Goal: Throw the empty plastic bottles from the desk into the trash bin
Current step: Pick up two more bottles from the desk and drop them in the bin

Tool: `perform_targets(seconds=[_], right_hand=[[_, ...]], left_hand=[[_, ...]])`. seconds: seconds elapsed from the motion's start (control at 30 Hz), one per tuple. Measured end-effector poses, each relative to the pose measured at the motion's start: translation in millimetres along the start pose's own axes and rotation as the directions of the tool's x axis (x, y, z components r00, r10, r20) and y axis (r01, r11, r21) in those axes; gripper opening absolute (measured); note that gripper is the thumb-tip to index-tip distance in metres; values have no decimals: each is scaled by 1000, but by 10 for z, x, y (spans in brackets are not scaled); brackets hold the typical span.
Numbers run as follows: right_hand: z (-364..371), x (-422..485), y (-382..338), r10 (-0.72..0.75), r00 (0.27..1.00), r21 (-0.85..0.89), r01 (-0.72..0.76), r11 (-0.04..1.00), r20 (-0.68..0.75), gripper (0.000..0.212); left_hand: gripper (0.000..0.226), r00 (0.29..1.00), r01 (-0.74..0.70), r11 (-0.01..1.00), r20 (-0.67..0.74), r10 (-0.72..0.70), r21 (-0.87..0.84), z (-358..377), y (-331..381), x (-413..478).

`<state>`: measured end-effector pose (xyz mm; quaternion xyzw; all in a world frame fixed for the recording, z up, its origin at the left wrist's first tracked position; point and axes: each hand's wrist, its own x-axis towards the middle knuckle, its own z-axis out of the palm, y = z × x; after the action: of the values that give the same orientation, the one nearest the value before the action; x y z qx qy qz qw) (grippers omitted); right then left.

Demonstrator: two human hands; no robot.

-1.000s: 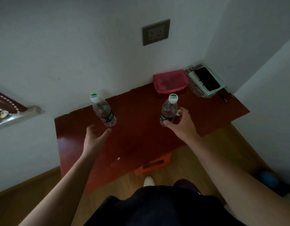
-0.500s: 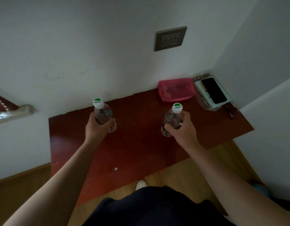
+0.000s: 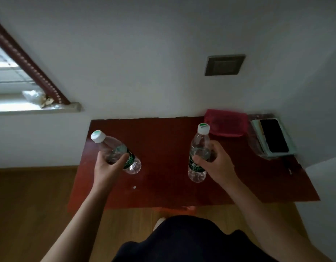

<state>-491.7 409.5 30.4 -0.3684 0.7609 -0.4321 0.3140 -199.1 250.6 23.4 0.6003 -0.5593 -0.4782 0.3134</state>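
Observation:
Two clear plastic bottles with white caps and green labels are held above the dark red desk [image 3: 163, 144]. My left hand [image 3: 108, 167] is closed around the left bottle [image 3: 118, 151], which tilts with its cap up and to the left. My right hand [image 3: 218, 167] grips the right bottle [image 3: 198, 154], which stands almost upright. Both bottles look empty and seem lifted off the desk top. No trash bin is in view.
A pink pouch [image 3: 226, 123] lies at the desk's back edge. At the back right corner a dark phone [image 3: 274, 136] rests on a stack of books. A wall socket [image 3: 224, 65] is above, a window sill [image 3: 36, 108] at left, something orange [image 3: 174, 209] under the desk.
Both hands closed on the bottles and raised them from the desk. The left bottle has tipped leftward. The camera view has swung to the left, showing more of the window.

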Motion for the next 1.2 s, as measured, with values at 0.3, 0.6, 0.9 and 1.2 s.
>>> perform_targets(seconds=[0.3, 0.6, 0.9, 1.2], right_hand=[[847, -153, -313, -181, 787, -48, 257, 965, 589, 54], [1880, -1101, -587, -198, 412, -34, 493, 869, 889, 59], [2545, -1674, -475, -65, 344, -164, 594, 788, 937, 89], [3035, -1813, -374, 6, 472, -328, 603, 727, 881, 54]], left_hand=[[44, 811, 255, 961, -517, -273, -108, -956, -899, -1969], [49, 352, 384, 787, -711, -608, -483, -1081, -1885, -4053], [48, 133, 408, 597, -602, -787, -691, -1078, -2631, -4781], [51, 224, 445, 565, -524, -822, -695, -1728, -3027, -4591]])
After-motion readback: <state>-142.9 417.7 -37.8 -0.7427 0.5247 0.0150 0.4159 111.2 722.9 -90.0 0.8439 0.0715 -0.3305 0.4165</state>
